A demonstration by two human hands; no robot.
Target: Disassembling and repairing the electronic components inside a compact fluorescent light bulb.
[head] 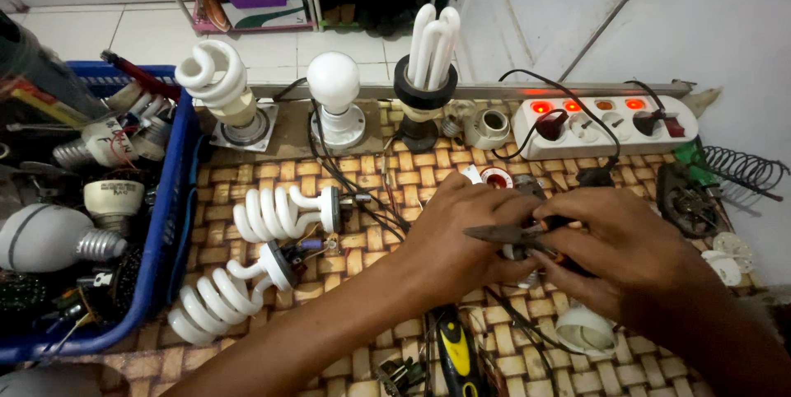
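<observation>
Head view: right hand (626,253) grip clenched round pliers (504,235), long axis level, nose leftward over closed left hand (461,236).

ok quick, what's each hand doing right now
left hand: closed round a small part, too hidden to name
right hand: closed on pliers

Quick count: two loose spiral bulbs (280,214) lying on the woven surface (247,175), three bulbs standing in holders (334,84) along its far edge, one power strip (606,125) with four red switches, and one blue crate (161,224).
</observation>
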